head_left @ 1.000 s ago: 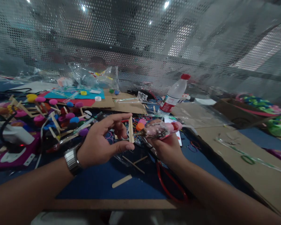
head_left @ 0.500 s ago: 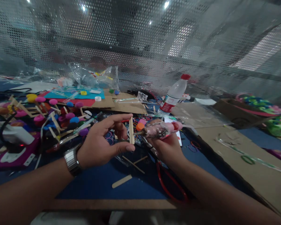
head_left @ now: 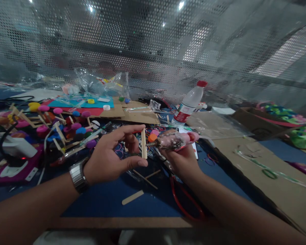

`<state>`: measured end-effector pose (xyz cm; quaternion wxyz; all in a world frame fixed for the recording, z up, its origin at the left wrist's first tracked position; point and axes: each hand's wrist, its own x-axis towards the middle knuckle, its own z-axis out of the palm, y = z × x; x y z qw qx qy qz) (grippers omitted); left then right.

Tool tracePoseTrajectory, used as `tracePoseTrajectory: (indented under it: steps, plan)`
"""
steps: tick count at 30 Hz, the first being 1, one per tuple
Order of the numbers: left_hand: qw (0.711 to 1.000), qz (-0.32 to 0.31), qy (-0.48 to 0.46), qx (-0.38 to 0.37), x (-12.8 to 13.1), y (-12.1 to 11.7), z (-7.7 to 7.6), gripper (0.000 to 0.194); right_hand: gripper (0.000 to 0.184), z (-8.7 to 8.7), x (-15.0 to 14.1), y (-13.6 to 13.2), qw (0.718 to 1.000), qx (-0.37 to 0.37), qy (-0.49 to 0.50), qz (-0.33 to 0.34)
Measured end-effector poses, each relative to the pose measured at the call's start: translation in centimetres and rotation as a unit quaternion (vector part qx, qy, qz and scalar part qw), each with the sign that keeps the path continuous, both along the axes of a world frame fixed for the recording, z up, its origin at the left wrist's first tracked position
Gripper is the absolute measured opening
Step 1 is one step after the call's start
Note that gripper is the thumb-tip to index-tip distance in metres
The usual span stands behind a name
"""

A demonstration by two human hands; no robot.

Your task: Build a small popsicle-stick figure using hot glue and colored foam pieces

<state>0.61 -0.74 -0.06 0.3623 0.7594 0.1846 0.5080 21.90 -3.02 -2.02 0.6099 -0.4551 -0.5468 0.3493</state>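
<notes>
Between the thumb and forefinger of my left hand (head_left: 109, 153) stand stacked craft sticks (head_left: 144, 144), gripped by their ends and held upright above the table. My right hand (head_left: 182, 160) is wrapped round a pink hot glue gun (head_left: 177, 140) with stained, glue-crusted sides. Its nozzle points left and is very close to the sticks; whether it touches them I cannot tell. Below my hands a loose craft stick (head_left: 133, 197) lies flat on the blue table, with two thin sticks (head_left: 146, 178) crossing behind it. Red-handled scissors (head_left: 186, 200) lie under my right wrist.
Craft-stick pieces with coloured pompoms (head_left: 76, 127) crowd the left, beside a purple power strip (head_left: 17, 165). A water bottle (head_left: 187, 105) with a red cap stands behind my right hand. Cardboard (head_left: 270, 166) and a brown box (head_left: 260, 124) occupy the right. A perforated metal screen (head_left: 142, 51) rises behind.
The craft sticks and my left thumb have shifted very slightly down and right. My right hand keeps the glue gun in nearly the same place, its nozzle still beside the sticks.
</notes>
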Motion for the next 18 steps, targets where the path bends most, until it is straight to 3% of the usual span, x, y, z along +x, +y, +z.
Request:
tracePoseTrajectory:
  steps: [7, 18]
  plan:
    - [1.000, -0.006, 0.005, -0.002, -0.12, -0.13, -0.01, 0.065, 0.018, 0.10, 0.14, 0.07, 0.999, 0.018, -0.032, -0.001]
    - [1.000, -0.007, 0.011, -0.004, -0.24, -0.23, -0.13, 0.068, 0.020, -0.37, 0.17, 0.23, 1.000, 0.011, 0.000, -0.013]
